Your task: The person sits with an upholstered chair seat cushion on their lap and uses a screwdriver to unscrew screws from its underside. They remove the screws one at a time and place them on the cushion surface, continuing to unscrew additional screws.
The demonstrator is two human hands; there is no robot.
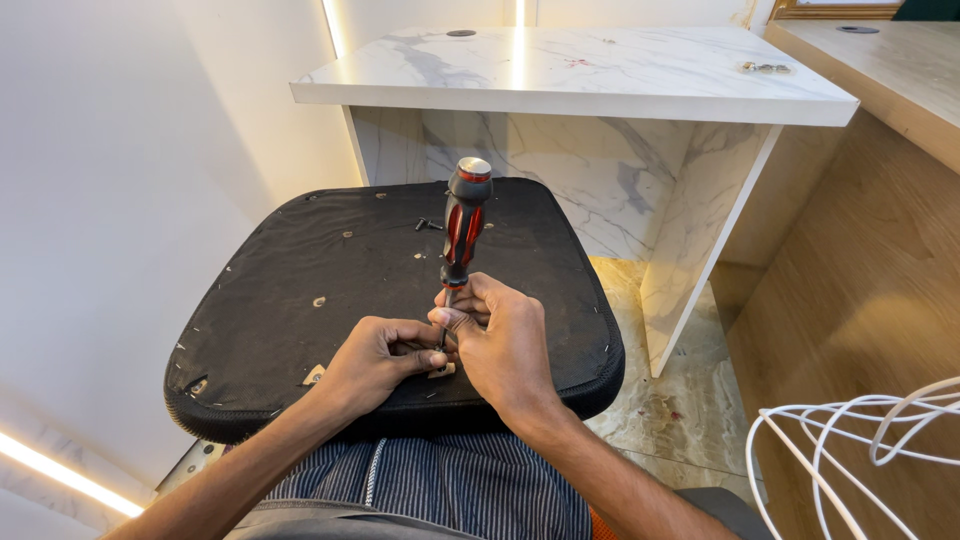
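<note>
A black upholstered chair seat (300, 290) lies upside down across my lap, its underside facing up with several metal fixing points. A screwdriver (464, 220) with a red and black handle stands upright on the seat's near edge. My right hand (505, 345) pinches its shaft just below the handle. My left hand (375, 358) closes around the lower shaft and tip, pressed against the seat. The tip itself is hidden by my fingers.
A loose black screw (428, 224) lies on the seat near its far edge. A white marble desk (580, 75) stands ahead, a wooden cabinet (870, 280) to the right. White wire loops (860, 440) sit at lower right. A white wall (120, 200) is on the left.
</note>
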